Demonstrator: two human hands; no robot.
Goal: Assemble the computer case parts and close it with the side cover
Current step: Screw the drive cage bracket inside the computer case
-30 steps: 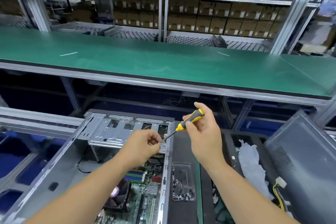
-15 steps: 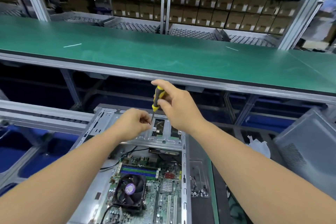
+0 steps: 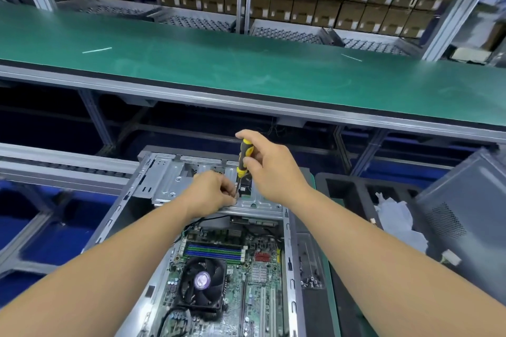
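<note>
An open grey computer case [image 3: 128,208] lies flat below me, its motherboard and black CPU fan [image 3: 202,282] exposed. A silver drive bracket [image 3: 169,186] spans the case's far end. My right hand [image 3: 273,169] grips a yellow and black screwdriver [image 3: 243,157], held upright with its tip down on the bracket. My left hand [image 3: 210,191] pinches around the tip, fingers closed; whatever small part it holds is hidden. The dark grey side cover [image 3: 465,216] leans at the right.
A clear plastic tray with several screws [image 3: 310,268] lies along the case's right side. A dark bin with white plastic wrap [image 3: 397,216] stands further right. A green conveyor belt [image 3: 246,68] runs across above, with shelves of cartons behind.
The screwdriver swung from slanted to upright over the bracket. Both hands moved forward onto the bracket's right part, and my view tilted down onto the motherboard.
</note>
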